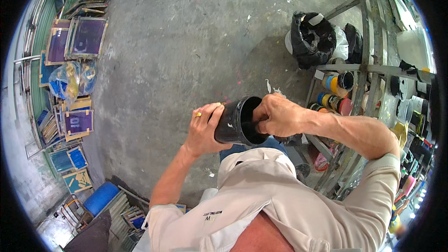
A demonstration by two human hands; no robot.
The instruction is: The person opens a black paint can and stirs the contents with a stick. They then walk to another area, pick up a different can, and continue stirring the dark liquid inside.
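A black cylindrical tub point(230, 122) is tilted in front of my body, its mouth facing right. My left hand point(204, 128) wraps round its outer wall and base, with a yellow ring on one finger. At the tub's mouth, my right hand point(278, 115) is closed with its fingertips just inside the rim. Whatever those fingers hold, if anything, is hidden in the dark interior. The tub's inside looks black, and its contents cannot be made out. Small pale specks mark its outer side.
Framed screens point(87, 37) lean along the left wall, with clear plastic bags point(70, 81) among them. At right stands a metal rack point(366, 67) holding several paint tubs point(333, 83). A bin with a black bag point(313, 42) stands beside it. Scraps dot the concrete floor point(177, 42).
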